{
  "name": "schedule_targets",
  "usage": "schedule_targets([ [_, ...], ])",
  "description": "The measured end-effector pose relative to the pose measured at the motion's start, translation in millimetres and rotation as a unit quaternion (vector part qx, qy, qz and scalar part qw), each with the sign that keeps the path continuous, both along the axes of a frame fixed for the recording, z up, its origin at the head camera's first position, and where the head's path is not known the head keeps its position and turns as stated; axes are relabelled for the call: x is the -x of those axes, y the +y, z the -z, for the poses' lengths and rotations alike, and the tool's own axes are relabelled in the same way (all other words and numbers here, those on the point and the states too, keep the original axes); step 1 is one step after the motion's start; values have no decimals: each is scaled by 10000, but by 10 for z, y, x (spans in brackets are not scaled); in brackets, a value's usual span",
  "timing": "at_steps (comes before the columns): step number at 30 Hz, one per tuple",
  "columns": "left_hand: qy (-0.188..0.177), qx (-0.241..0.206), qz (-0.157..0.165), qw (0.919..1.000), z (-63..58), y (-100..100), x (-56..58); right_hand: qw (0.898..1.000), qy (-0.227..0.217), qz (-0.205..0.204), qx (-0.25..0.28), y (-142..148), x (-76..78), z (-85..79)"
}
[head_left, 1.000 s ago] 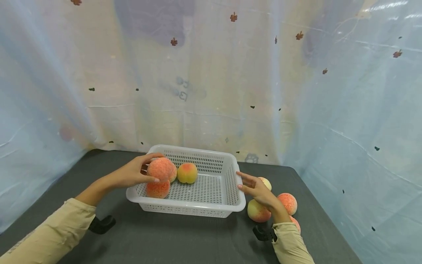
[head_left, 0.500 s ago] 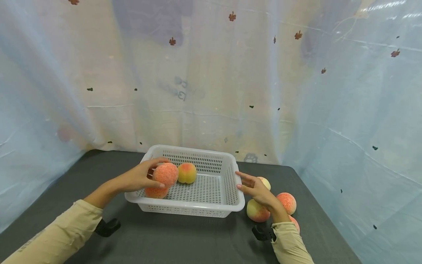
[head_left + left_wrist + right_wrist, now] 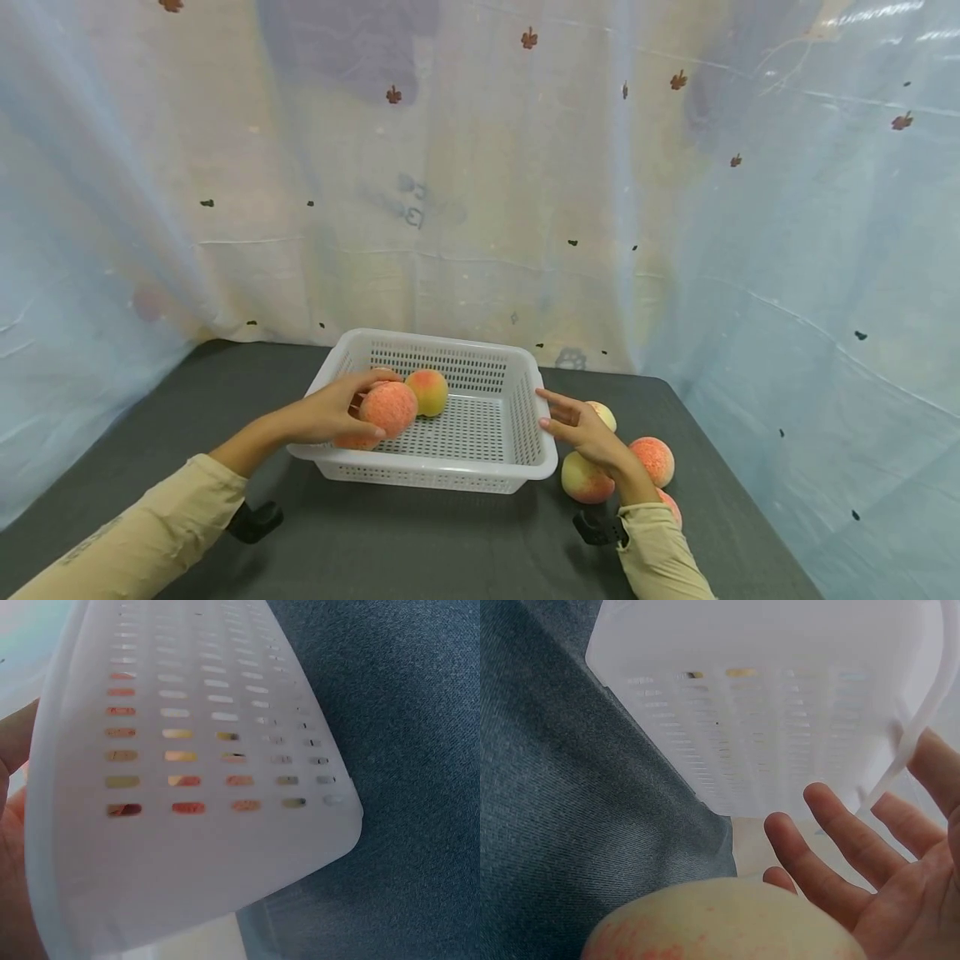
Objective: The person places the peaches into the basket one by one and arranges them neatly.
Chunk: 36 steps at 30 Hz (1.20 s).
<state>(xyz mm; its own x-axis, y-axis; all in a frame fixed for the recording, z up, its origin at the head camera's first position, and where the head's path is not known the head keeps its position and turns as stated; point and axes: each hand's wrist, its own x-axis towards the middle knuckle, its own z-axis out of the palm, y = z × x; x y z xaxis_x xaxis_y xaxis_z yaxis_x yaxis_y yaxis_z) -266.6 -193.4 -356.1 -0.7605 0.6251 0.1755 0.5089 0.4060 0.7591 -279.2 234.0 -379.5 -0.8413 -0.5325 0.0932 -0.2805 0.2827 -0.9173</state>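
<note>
My left hand [image 3: 330,410] grips an orange-pink peach [image 3: 388,408] inside the left part of a white slotted plastic basket [image 3: 435,468]. Under that hand lies another orange peach [image 3: 356,442], partly covered. A yellow-red peach [image 3: 427,392] rests just to the right, and a sliver of one more shows behind the fingers. In the left wrist view the basket wall hides most of the hand, and peach colours show through its slots. My right hand [image 3: 585,429] touches the basket's right rim with thumb and forefinger; the right wrist view shows its other fingers [image 3: 855,832] spread loosely outside the wall.
Right of the basket, several peaches lie on the dark cloth-covered table [image 3: 420,542]: a yellow-red one [image 3: 587,479] beside my right wrist, an orange one [image 3: 652,461], and others partly hidden by the arm. A pale patterned curtain [image 3: 480,208] hangs behind and on both sides.
My left hand has moved right and slightly toward me with its peach, from the basket's left end to beside the yellow-red peach. The right hand and the basket have stayed put.
</note>
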Motion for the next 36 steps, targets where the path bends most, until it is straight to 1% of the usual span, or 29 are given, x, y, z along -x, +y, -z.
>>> schedule_targets([
  [7, 129, 107, -101, 9998, 25, 52, -3, 10000, -78, -8, 42, 4, 7, 5],
  [10, 202, 210, -156, 9995, 40, 69, -8, 10000, -27, -49, 31, 8, 6, 6],
  [14, 185, 339, -219, 9990, 67, 85, -42, 9999, 78, -97, -12, 19, -2, 7],
  [18, 181, 498, -206, 9984, 87, 109, -70, 9999, 85, -82, -25, 26, -1, 12],
  [22, 268, 691, -196, 9971, 94, 122, -73, 10000, 56, -54, -31, 16, 14, 16],
  [26, 271, 781, -235, 9963, 85, 121, -69, 9999, 71, -73, 1, 12, 24, 19],
  [30, 266, 868, -163, 9957, 76, 135, -54, 9999, 124, -78, -1, 22, 20, 28],
  [36, 147, 936, 99, 9955, 61, 171, -22, 10000, 46, 8, -73, 20, -6, 27],
])
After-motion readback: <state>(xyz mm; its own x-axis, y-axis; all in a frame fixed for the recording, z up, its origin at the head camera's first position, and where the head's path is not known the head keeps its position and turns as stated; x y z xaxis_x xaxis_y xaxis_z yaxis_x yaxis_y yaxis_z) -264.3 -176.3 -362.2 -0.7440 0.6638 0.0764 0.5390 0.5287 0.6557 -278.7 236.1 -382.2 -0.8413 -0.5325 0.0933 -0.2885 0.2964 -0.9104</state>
